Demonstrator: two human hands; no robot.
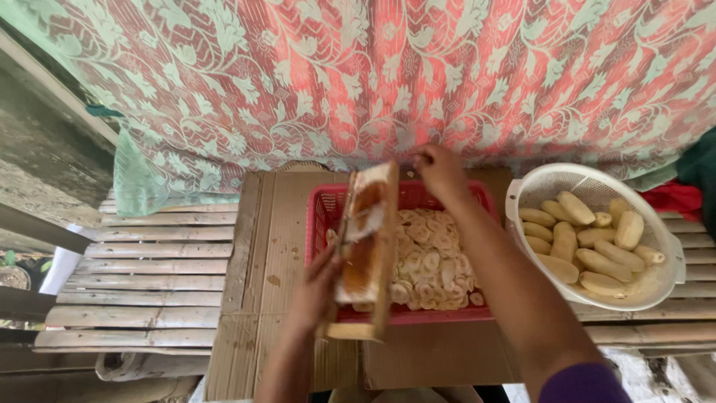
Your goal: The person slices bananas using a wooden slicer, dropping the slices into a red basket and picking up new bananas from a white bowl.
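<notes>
My left hand (317, 287) grips the lower part of a wooden slicer board (367, 246) that lies tilted across a pink plastic basket (322, 213). The basket holds a heap of pale banana slices (429, 261). My right hand (440, 170) is closed at the far rim of the basket, beside the top of the slicer; what it pinches is hidden by the fingers. To the right stands a white colander (548, 179) with several peeled bananas (578, 242) in it.
The basket rests on a flattened brown cardboard sheet (268, 246) laid over a slatted bamboo bench (149, 276). A red and green floral cloth (388, 75) hangs behind. A red cloth (675, 198) lies at the far right.
</notes>
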